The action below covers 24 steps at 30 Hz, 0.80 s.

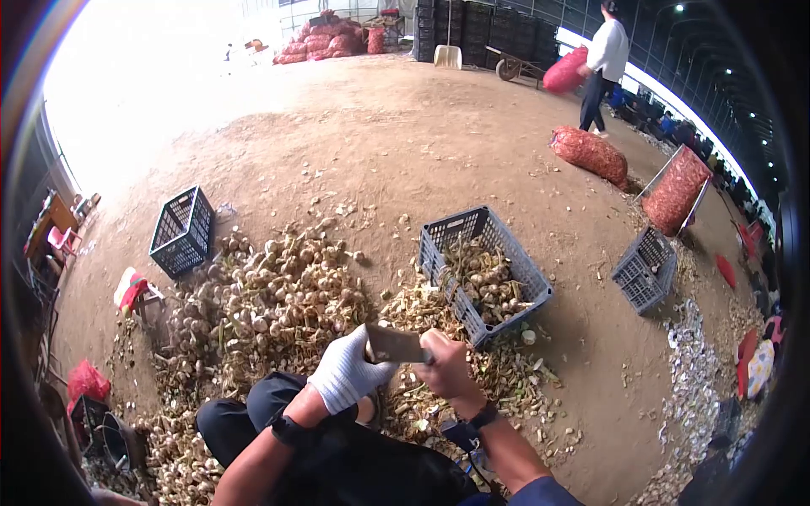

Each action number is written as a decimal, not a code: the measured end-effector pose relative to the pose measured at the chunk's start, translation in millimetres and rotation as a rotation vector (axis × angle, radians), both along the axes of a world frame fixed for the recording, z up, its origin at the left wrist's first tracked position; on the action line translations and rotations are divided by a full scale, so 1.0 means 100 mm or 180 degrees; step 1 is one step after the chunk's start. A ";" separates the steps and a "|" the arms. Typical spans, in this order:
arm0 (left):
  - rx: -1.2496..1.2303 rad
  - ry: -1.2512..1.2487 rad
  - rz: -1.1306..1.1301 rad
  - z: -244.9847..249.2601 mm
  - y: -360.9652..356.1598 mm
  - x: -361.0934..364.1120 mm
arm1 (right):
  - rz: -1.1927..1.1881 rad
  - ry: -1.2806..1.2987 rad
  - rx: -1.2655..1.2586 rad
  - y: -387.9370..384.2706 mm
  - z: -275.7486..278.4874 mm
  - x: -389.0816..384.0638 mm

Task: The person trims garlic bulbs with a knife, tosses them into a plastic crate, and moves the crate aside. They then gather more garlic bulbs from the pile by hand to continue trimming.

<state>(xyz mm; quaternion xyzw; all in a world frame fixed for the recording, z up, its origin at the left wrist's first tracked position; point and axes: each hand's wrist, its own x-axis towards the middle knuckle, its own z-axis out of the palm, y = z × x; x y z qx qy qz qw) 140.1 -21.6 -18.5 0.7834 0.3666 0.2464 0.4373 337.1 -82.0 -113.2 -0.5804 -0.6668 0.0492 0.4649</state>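
Note:
In the middle of the lower view, a flat grey metal blade (395, 344) spans the gap between my hands. My left hand (346, 371), in a white knitted glove, has its fingers closed at the blade's left end; whatever else it holds is hidden. My bare right hand (445, 363) is wrapped round the handle at the other end. Just beyond stands a grey plastic crate (527, 274) with garlic bulbs and stalks (485, 278) in it. A large heap of garlic (287, 291) lies on the ground ahead of my left hand, with cut stalks around my legs.
Grey crates stand at left (181, 232) and right (645, 270). Red net sacks (591, 156) lie or lean at upper right, where a person (607, 55) holds another sack. Farther back are a wheelbarrow (510, 67) and stacked sacks (325, 38). White scraps (692, 363) cover ground at right.

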 end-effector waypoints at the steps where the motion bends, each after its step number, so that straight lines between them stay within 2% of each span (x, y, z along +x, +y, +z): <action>1: 0.0134 0.0324 -0.0096 -0.01 0.02 -0.02 | 0.0137 -0.0098 0.0179 -0.02 0.15 -0.04; 4: 0.0321 -0.0118 -0.0296 -0.03 0.05 -0.08 | 0.0334 -0.0157 0.0626 0.03 0.24 -0.14; 9: 0.0286 0.0029 -0.0262 -0.08 0.03 -0.09 | 0.0406 -0.0224 0.0537 -0.01 0.35 -0.17; 13: 0.0689 0.0291 -0.0269 -0.09 0.06 -0.10 | 0.0474 -0.0138 0.0647 0.02 0.38 -0.23; 17: 0.0795 0.0318 -0.0304 -0.16 0.07 -0.16 | 0.0533 -0.0095 0.0354 0.06 0.21 -0.22; 18: 0.0627 0.0555 -0.0063 -0.15 0.06 -0.08 | 0.0208 0.0162 -0.0046 0.12 0.06 -0.19; 20: 0.0631 0.0498 0.0208 0.05 -0.04 -0.04 | -0.0446 0.0758 -0.0681 0.27 -0.27 -0.10; 22: 0.0488 0.0266 0.0187 0.10 -0.08 -0.04 | -0.0393 0.1695 -0.0673 0.34 -0.83 -0.02; 24: 0.0221 0.0037 0.0258 0.19 -0.08 0.02 | 0.0001 0.3115 -0.0478 0.20 -0.51 -0.26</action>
